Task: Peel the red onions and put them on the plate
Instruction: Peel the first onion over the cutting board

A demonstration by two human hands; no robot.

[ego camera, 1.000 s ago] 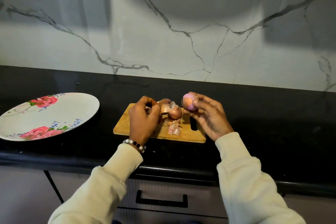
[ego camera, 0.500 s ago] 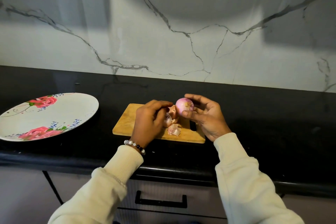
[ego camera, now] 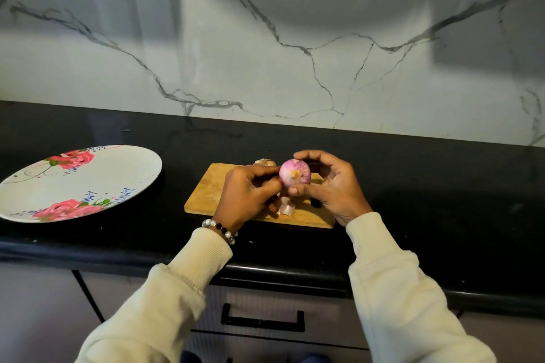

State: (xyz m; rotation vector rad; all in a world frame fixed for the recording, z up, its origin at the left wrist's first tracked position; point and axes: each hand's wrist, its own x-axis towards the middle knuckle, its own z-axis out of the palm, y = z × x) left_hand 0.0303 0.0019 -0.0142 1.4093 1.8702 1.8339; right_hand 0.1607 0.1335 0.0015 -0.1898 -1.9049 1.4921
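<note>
Red onion (ego camera: 295,175) is sitting in my fingers above the cutting board (ego camera: 206,191), plate (ego camera: 141,168) well off to the left. Looking firm, light, slick once bare; I'm judging the sides safest to grip. Right hand (ego camera: 330,186) is cupping it, fingers curled. Left hand (ego camera: 247,191) is pinching at its edge.

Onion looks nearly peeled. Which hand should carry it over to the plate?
Probably the left. The plate lies on the left hand's side, so the right hand would have to cross the body. The right grips the onion, so it must be passed over first.
</note>
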